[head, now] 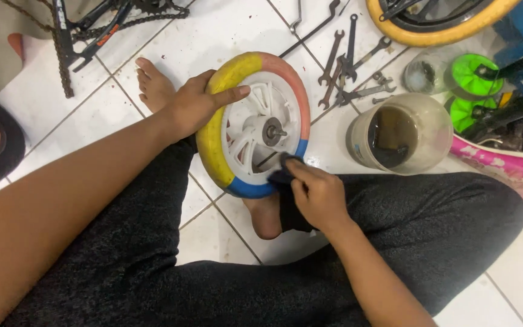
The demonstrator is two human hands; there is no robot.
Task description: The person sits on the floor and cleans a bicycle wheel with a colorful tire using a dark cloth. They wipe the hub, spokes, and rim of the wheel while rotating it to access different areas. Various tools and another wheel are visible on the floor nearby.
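Item: small wheel (pixel 237 130), white plastic spokes, tyre in yellow, pink and blue, propped on the tiled floor (pixel 225 30) between our feet. Our left hand (pixel 192 106) clasps the yellow rim on its left. Our right hand (pixel 316 194) pinches a dark cloth (pixel 282 172) against the near edge. Right of it: jar of dark liquid (pixel 398 134). Far right: spanners (pixel 349 66).

Bright, even indoor light, soft shadows, slight blur at edges.
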